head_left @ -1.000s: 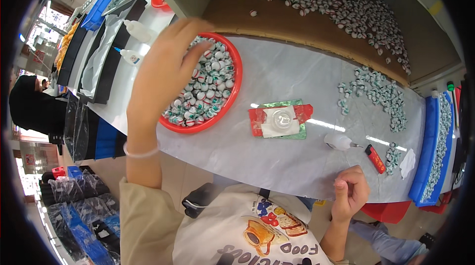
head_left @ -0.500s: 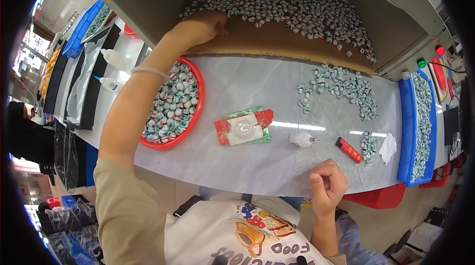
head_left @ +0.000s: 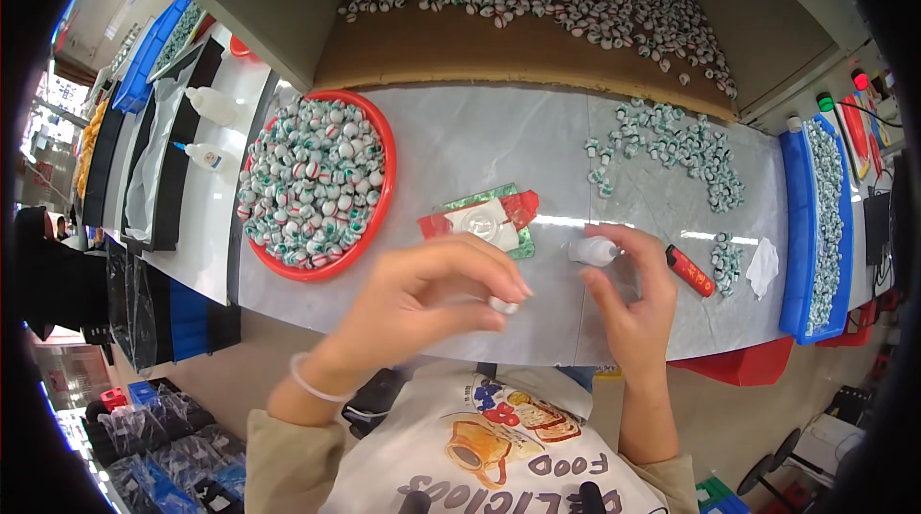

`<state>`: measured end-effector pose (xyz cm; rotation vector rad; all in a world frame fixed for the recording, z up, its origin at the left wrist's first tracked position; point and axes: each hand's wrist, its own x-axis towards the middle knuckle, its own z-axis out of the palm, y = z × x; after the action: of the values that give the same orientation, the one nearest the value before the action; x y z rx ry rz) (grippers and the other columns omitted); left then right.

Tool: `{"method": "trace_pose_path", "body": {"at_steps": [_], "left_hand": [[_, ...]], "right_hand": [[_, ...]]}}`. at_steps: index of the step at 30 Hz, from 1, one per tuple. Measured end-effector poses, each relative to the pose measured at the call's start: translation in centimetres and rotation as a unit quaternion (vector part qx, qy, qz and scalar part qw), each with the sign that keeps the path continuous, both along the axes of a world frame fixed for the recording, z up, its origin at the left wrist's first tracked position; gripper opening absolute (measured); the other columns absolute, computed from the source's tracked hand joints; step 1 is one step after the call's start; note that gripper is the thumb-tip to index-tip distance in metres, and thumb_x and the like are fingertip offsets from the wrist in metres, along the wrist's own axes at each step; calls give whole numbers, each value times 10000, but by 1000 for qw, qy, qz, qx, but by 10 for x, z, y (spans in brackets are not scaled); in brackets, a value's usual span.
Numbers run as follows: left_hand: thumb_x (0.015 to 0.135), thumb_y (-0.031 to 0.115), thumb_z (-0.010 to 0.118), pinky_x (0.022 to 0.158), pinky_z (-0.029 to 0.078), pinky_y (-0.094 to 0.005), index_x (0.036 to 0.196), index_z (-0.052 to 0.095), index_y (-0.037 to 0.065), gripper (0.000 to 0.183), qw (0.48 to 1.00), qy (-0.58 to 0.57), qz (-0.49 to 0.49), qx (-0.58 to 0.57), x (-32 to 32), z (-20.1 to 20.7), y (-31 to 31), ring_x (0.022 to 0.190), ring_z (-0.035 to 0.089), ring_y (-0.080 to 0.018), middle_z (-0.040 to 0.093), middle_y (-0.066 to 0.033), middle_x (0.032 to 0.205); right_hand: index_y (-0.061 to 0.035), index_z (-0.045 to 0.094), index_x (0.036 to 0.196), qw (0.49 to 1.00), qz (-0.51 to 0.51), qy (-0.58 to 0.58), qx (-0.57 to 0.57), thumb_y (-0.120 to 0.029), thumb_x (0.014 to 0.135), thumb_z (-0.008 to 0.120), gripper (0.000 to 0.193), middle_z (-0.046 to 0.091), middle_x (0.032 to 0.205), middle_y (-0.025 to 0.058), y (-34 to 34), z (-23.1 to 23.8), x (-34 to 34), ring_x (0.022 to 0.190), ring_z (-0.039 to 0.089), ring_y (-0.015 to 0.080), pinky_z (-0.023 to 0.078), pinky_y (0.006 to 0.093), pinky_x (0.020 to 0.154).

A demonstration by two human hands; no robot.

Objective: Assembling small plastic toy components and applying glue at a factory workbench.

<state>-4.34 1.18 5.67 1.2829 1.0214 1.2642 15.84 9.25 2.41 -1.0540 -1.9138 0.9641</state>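
Head view: the left hand (head_left: 422,289) pinches a small white piece (head_left: 503,306) above the table (head_left: 451,130), toward its near edge.
Its thumb and fingertips are closed on the piece; the right hand (head_left: 638,308) has thumb and forefinger spread either side of a white bottle (head_left: 595,251), and whether they press on it I cannot tell. Just beyond, a clear round dish (head_left: 480,224) sits on a red-and-green stack. Right of the bottle lie a red lighter (head_left: 693,273) and a white scrap (head_left: 763,267); green-and-white pieces (head_left: 686,148) spread toward the far right corner. A red basin (head_left: 389,169) heaped with small balls (head_left: 312,178) stands toward the left edge, a blue tray (head_left: 796,255) along the right edge.
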Motion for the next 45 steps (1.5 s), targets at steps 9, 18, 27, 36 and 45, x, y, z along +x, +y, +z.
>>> {"method": "trace_pose_path", "body": {"at_steps": [9,18,27,36,45], "left_hand": [[810,33,574,750,480,-287,976,544,-20,177,946,-271,24,-175,45,-35,-4,869,566,-166,574,-106,937],[849,49,526,747,464,-269,1035,490,-1,195,950,-281,11,-134,46,-48,-7,921,534,-149,533,-80,980],[857,54,516,758,452,-266,1036,474,0,191,948,-285,3,-145,47,-50,-7,908,530,-141,521,-79,975],[854,43,517,779,450,-266,1030,471,2,187,952,-275,-2,-132,48,-50,-7,923,531,-145,508,-71,987],[851,44,521,788,453,-270,1039,475,5,197,951,-278,-7,-132,48,-48,-5,941,523,-148,501,-65,991]], "right_hand": [[54,498,1060,990,-17,105,-91,-57,787,570,303,563,957,95,-10,-6,16,850,543,156,413,266,777],[21,495,1082,975,-35,152,-156,-333,778,632,486,555,825,77,-15,-9,36,658,531,141,410,218,548],[-20,464,909,953,-36,227,-197,-318,674,731,465,502,861,58,-10,-9,34,670,485,97,359,185,547],[-31,433,933,935,-51,260,-234,-276,679,724,458,506,875,82,-11,-15,34,710,522,143,414,231,564],[-25,428,1004,945,-46,234,-225,-244,736,667,420,536,900,110,-14,-13,32,791,536,162,438,261,660]]}}
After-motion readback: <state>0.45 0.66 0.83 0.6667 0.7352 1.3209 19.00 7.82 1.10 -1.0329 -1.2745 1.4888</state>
